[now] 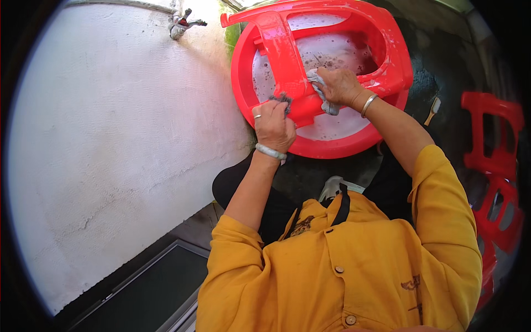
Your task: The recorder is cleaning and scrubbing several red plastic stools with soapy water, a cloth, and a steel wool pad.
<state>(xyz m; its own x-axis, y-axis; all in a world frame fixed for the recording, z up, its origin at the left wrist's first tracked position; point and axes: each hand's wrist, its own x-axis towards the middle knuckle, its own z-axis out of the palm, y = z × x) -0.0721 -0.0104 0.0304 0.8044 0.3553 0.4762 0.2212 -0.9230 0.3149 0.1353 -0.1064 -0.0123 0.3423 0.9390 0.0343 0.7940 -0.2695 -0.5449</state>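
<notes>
A red plastic stool (282, 54) lies tilted across a round red basin (332, 149) of soapy, foamy water (332, 126). My left hand (274, 126), with a ring and a pale bangle, is closed on a dark grey scouring pad (283, 101) at the stool's near left edge. In my right hand (340, 85), which wears a silver-coloured bangle, a wet pale cloth (330, 108) is gripped and touches the near part of the stool. Foam clings to parts of the stool's surface. The stool's far side reaches over the basin's back rim.
A white wall (124, 124) with a tap (181, 25) stands close on the left. A wooden-handled brush (432, 111) lies on the dark wet floor to the right. Several red plastic stools (493, 166) stand at the far right. A dark framed panel (153, 286) is at the lower left.
</notes>
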